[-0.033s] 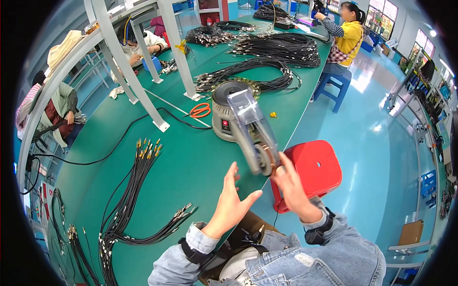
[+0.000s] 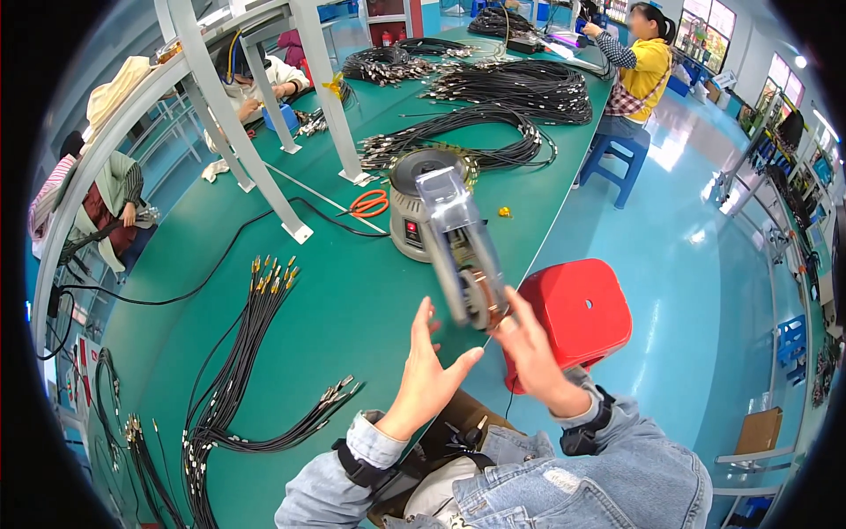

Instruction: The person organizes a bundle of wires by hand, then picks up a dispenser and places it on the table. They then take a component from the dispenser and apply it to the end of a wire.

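Note:
My right hand has its fingers against the lower end of a grey device with a clear plastic cover and a wheel bearing copper-coloured material; it looks like a tape dispenser. The device is tilted and blurred by motion, and overlaps a round grey machine with a red switch; I cannot tell whether the two are joined. My left hand is just left of the device, thumb and fingers spread, holding nothing. Black cables with metal ends lie bundled on the green table to the left.
Orange-handled scissors lie beside the machine. A red stool stands at the table's right edge. Big coils of black cable cover the far table. Grey metal posts rise at the left. A person in yellow sits at the far right.
The grey device and my right hand have shifted slightly left and towards me. The round machine has turned or slid a little left; my left hand is almost unmoved.

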Motion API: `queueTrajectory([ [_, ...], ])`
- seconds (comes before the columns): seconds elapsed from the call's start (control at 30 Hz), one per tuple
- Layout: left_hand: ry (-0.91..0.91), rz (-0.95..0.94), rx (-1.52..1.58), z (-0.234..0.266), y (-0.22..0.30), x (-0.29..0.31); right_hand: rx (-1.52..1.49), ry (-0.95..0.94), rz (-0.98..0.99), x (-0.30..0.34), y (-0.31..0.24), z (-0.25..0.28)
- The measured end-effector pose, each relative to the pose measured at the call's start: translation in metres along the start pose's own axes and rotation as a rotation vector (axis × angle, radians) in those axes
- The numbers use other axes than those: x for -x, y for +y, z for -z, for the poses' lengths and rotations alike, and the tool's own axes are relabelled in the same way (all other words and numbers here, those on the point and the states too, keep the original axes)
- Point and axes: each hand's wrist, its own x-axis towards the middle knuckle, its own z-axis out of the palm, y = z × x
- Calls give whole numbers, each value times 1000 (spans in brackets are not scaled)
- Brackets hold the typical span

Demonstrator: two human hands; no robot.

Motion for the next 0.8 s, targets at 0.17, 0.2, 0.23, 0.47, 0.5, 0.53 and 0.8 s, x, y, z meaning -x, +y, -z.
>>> queueTrajectory([
  [0.17, 282, 34, 127, 6, -21, -5, -50, -261, -8, 13, 1, -45],
  [0.2, 282, 39, 126, 12, -23, -6, -88, -362, -18, 12, 2, -53],
  [0.23, 359, 35, 117, 20, -25, -7, -89, -363, -20, 9, 3, -60],
  [0.47, 416, 57, 184, 63, -48, -14, 249, -813, -67, -58, -33, -35],
  [0.5, 425, 64, 130, 64, -49, -12, 335, -702, 41, -78, -32, -20],
  [0.53, 441, 71, 68, 67, -48, -10, 413, -597, 151, -103, -25, -3],
  [0.8, 600, 111, -49, 44, -56, 2, 66, -118, -65, -265, 26, 45],
])
